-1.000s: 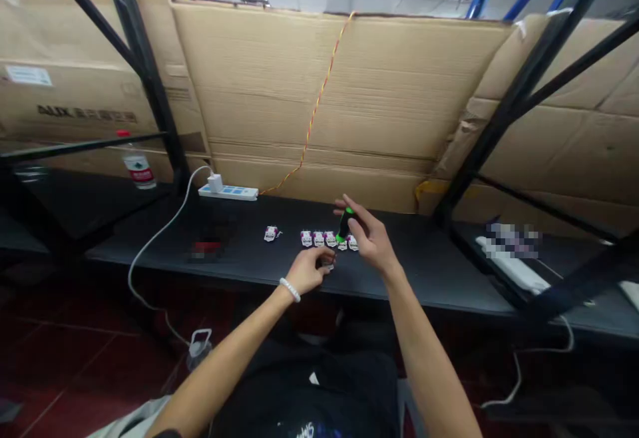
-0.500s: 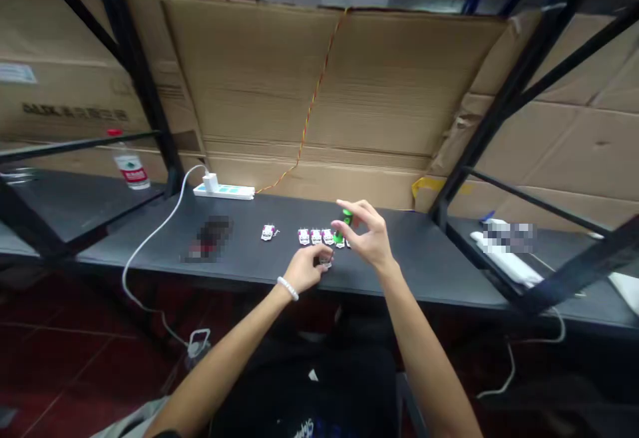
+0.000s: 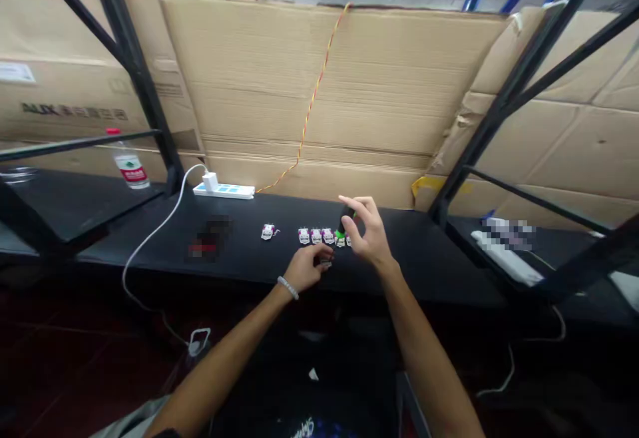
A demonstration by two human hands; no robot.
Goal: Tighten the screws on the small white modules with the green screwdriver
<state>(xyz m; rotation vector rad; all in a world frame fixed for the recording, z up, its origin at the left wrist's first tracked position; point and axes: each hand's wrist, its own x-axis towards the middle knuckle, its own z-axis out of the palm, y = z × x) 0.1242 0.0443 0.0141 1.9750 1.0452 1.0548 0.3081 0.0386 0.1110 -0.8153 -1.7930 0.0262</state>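
Your right hand (image 3: 366, 238) is closed around a short black-and-green handle (image 3: 345, 222), thumb and fingers wrapped on its smooth barrel, just above a row of small white-and-magenta pieces (image 3: 315, 236). These chunky little shapes sit in a tight line on the tabletop (image 3: 424, 245), whose dark matte surface runs across your view; the rightmost ones are partly behind your fingers. Your left hand (image 3: 308, 269) is curled downward, its fingertips at a lone piece (image 3: 326, 263) nearer the tabletop's edge, though you can't tell whether it is gripped. A beaded white bracelet (image 3: 287, 287) circles that wrist. Another piece (image 3: 268, 231) lies well apart to the left, near a blurred object (image 3: 210, 238) too smeared to identify. Farther back, a white power strip (image 3: 223, 190) holds a plug, and its white cable (image 3: 154, 225) loops down over the tabletop's edge. A twisted red-and-yellow wire (image 3: 312, 105) climbs a ribbed, creased cardboard sheet (image 3: 399, 78) behind black steel rack posts (image 3: 134, 72).
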